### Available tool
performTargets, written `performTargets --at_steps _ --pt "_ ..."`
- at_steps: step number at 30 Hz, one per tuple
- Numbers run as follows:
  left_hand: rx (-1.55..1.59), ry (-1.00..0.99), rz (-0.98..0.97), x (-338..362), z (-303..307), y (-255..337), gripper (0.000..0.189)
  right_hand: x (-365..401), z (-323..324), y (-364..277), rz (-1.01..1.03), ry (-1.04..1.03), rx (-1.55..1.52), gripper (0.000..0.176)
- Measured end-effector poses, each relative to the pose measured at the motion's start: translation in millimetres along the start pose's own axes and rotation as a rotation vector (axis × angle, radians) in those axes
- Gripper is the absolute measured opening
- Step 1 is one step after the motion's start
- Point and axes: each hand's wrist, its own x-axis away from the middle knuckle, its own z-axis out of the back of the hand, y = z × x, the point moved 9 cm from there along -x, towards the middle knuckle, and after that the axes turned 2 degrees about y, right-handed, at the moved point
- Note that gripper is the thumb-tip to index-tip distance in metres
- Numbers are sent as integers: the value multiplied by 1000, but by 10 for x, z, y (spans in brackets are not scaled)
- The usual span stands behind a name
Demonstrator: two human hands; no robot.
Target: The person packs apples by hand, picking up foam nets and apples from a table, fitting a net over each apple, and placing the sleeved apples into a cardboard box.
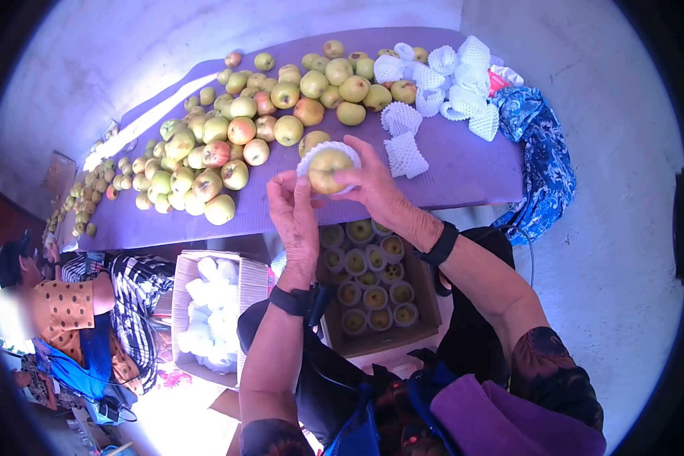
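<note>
A yellow-green apple [328, 169] sits partly inside a white foam net sleeve [305, 163], held up over the table's front edge. Thumb and fingers of my right hand [376, 184] grip the apple from the right side. On the left, my left hand [293, 216] has its fingers curled in a pinch at the lower rim of the sleeve. Just below both hands, an open cardboard box [425, 304] holds rows of sleeved apples [376, 296].
Many loose apples [216, 152] lie piled over the purple table [463, 175]. Foam sleeves [471, 76] are heaped at its right end beside a blue patterned cloth [543, 152]. A carton of white foam sleeves [213, 311] stands lower left. Another person [68, 308] is at far left.
</note>
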Motion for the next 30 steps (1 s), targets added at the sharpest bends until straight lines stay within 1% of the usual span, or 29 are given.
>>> performTargets --at_steps 2,4,5,7,8,10,11,12,13,14,16,17,19,21,23,24,25,26,28,30 --pt "-59 14 17 -16 36 5 25 -35 7 -4 -22 -25 23 78" --pt "61 -67 178 -27 -25 -117 20 -62 36 -10 -27 -31 28 78" --pt "61 -67 178 -22 -26 -109 20 -66 39 -5 -32 -37 34 78" --pt "-76 -41 92 1 9 -13 17 -50 37 -19 -18 -32 50 78" --pt "-76 -41 92 17 17 -1 17 -45 40 -33 -4 -26 64 78" --pt "-264 -36 23 41 40 73 16 -47 37 -22 -13 -37 43 78" --pt "-264 -36 22 41 60 42 16 -49 31 -17 -19 -48 23 77" --pt "-255 -45 -34 34 64 70 16 -50 36 -20 -19 -49 22 77" --pt "-247 -53 -89 32 61 105 16 -46 1 -14 -30 -95 -6 76" --pt "-248 -53 -89 30 68 93 16 -38 -36 -2 -42 -141 -34 75" --pt "37 -64 92 44 32 73 17 -18 -68 2 -47 -161 -35 73" --pt "36 -62 93 38 38 71 17 -13 -95 1 -48 -181 -33 71" --pt "76 -169 133 47 -52 32 18 -16 -97 41 -68 -213 -18 70" --pt "46 -177 110 51 -43 8 17 -5 -101 70 -89 -241 -4 70" --pt "16 -184 87 60 -45 -2 16 -7 -68 62 -61 -201 65 72" --pt "-61 -145 40 58 -29 27 14 -18 -68 84 -64 -203 65 72" --pt "-138 -106 -7 57 -5 61 13 -45 -35 79 -19 -181 100 73" --pt "-138 -105 -7 61 -2 65 13 -62 -7 62 27 -157 135 75" --pt "-229 -97 -11 70 -9 88 10 -66 18 42 53 -136 129 75" --pt "-241 -99 11 98 -26 122 10 -65 45 -1 80 -112 122 75"
